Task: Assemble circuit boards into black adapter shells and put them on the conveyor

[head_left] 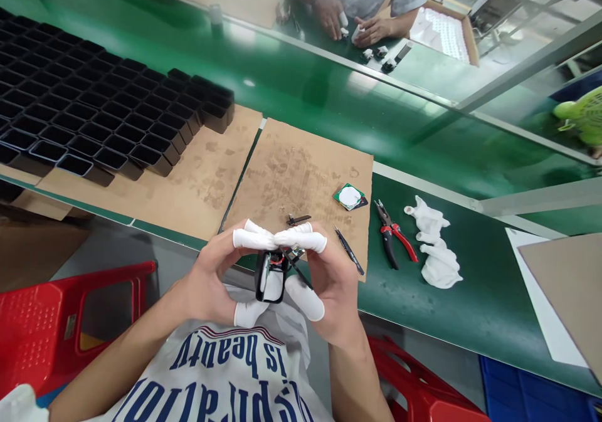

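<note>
My left hand (pixel 214 271), with white finger cots on its tips, is closed around a small black rectangular housing (pixel 259 284). The housing faces me with its open end; inside are a white piece (pixel 273 284) and a bit of red wire. My right hand (pixel 329 278), also in white finger cots, pinches a thin black part (pixel 298 266) at the housing's right edge. Whether that part is joined to the housing I cannot tell. Just beyond my fingers a small black clip-like piece (pixel 298 219) lies on the cardboard (pixel 291 165). Black tweezers (pixel 348 250) rest right of my right hand.
Rows of black open boxes (pixel 108 121) fill the left. Red-handled pliers (pixel 392 234), crumpled white finger cots (pixel 433 240) and a green-edged stack with a white disc (pixel 350 197) lie to the right. Across the bench (pixel 423 140) a co-worker's hands (pixel 371 31) handle small parts. Red stools (pixel 35 328) stand below.
</note>
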The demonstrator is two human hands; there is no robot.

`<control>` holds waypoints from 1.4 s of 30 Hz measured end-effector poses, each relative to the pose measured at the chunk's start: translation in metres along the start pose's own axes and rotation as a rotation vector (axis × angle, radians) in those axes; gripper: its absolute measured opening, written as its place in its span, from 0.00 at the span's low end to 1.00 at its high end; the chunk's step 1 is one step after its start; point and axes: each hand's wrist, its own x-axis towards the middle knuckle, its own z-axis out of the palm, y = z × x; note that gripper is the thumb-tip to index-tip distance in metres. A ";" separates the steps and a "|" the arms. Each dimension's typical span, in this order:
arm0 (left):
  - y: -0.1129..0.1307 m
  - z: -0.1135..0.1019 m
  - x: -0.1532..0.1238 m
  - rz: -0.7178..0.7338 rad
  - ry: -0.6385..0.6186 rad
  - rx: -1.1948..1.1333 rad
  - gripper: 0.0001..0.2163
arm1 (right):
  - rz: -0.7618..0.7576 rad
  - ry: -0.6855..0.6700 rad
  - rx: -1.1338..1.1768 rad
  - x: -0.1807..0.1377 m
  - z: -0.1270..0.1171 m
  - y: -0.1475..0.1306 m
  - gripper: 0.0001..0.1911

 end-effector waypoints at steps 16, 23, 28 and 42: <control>-0.009 -0.003 -0.004 0.001 0.011 -0.024 0.37 | 0.021 0.000 -0.008 0.000 0.003 0.000 0.24; -0.006 -0.005 0.001 0.009 0.013 -0.034 0.36 | 0.060 -0.088 -0.045 -0.001 -0.001 0.003 0.39; -0.003 -0.006 0.005 0.039 -0.016 0.019 0.39 | 0.071 -0.054 0.050 -0.005 0.001 0.009 0.33; -0.006 0.000 0.005 -0.041 0.022 -0.037 0.36 | -0.021 0.327 -0.063 -0.018 0.021 0.016 0.20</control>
